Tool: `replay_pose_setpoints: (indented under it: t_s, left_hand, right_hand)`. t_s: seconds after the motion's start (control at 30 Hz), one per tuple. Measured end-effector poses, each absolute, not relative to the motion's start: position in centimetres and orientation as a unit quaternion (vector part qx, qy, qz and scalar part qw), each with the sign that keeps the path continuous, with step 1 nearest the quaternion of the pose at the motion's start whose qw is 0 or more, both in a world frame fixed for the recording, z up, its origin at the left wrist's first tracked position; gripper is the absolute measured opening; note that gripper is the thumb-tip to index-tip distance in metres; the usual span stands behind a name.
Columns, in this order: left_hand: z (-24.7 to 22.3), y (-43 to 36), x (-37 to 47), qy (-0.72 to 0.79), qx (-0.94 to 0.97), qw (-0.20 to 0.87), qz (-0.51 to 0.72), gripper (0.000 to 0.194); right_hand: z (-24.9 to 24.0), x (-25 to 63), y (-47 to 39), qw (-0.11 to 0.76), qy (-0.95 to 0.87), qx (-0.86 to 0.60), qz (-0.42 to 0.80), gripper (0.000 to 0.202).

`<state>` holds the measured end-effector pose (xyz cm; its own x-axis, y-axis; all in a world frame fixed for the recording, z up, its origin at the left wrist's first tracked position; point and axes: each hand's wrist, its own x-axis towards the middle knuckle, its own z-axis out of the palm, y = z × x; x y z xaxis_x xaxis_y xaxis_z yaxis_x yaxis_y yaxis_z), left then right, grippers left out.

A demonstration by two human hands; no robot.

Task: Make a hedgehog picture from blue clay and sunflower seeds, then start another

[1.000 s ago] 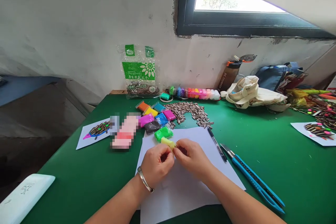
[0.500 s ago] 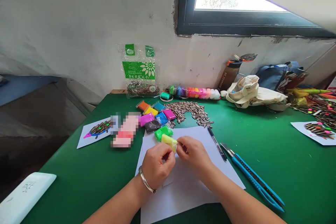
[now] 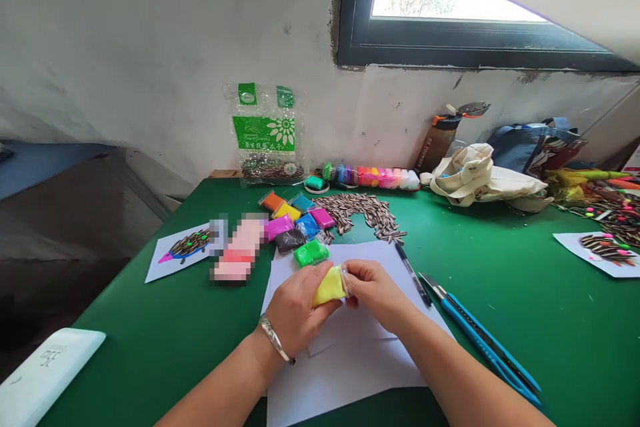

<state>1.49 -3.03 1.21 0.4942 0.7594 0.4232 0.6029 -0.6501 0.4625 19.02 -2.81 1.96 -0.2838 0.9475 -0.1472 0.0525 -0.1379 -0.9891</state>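
Note:
A yellow packet of modelling clay in clear wrap is held between my two hands, above white sheets of paper. My left hand, with a silver bracelet at the wrist, grips the packet's body between thumb and fingers. My right hand pinches the clear wrapper at the packet's right end; its fingertips are partly hidden. Just beyond lies a green clay packet on the paper's far edge. Several more packets, among them a black one and a blue one, lie behind it.
Sunflower seeds are heaped behind the paper. A black pen and a blue utility knife, blade out, lie to the right. Seed-hedgehog pictures flank the work. A white device sits front left; a seed bag leans on the wall.
My left hand has shifted from pinching the wrapper's edge to gripping the yellow packet's body. The packet has turned and come slightly nearer, while my right hand still holds its end.

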Motion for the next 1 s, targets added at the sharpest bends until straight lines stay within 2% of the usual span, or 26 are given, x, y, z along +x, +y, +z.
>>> replay_pose_setpoints:
  t_s: [0.3,0.5,0.73,0.87,1.0]
  left_hand:
    - [2.8,-3.3,1.8,0.416,0.84,0.159,0.309,0.022]
    - [1.9,-3.3,1.5,0.379,0.851,0.133,0.339,0.045]
    - [2.8,-3.5,1.7,0.383,0.839,0.184,0.339,0.021]
    - [3.3,-3.6,1.7,0.383,0.829,0.223,0.34,0.02]
    - [2.9,-3.3,1.6,0.403,0.811,0.237,0.351,0.019]
  right_hand:
    - [2.0,19.5,-2.9,0.358,-0.554,-0.468,0.588,0.013]
    - [1.9,19.2,-3.0,0.357,-0.563,-0.465,0.582,0.012]
    - [2.1,19.3,-3.1,0.329,-0.584,-0.466,0.577,0.017]
    - [2.6,19.4,-3.2,0.328,-0.594,-0.461,0.572,0.019]
    - [2.8,19.5,-3.3,0.38,-0.594,-0.457,0.542,0.029]
